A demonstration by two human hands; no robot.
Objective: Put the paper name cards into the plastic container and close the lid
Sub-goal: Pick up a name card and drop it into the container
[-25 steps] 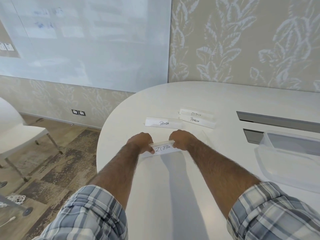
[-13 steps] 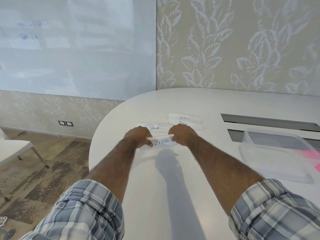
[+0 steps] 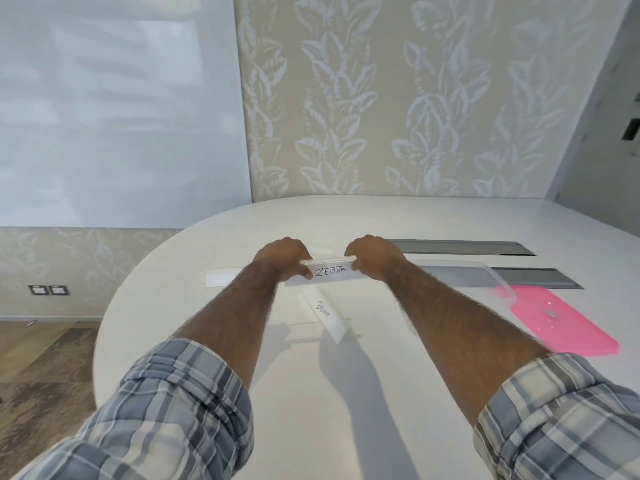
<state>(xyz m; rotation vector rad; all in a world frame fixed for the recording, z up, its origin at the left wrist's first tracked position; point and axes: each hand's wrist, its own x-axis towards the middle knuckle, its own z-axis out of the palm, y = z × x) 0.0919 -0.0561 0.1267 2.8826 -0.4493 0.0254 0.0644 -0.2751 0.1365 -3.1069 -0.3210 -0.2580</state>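
Rolled blue-grey and white plaid sleeves (image 3: 173,407); bare, hairy forearms (image 3: 239,313).

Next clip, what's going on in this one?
A person holds the ZEBRA name card by its ends, the left hand and right hand pinching it above the white table. A second card lies on the table below the hands, and a third card lies beyond the left forearm. The clear plastic container sits open to the right, with its pink lid beside it.

Glossy pink plastic lid (image 3: 561,318), matt table (image 3: 311,393)
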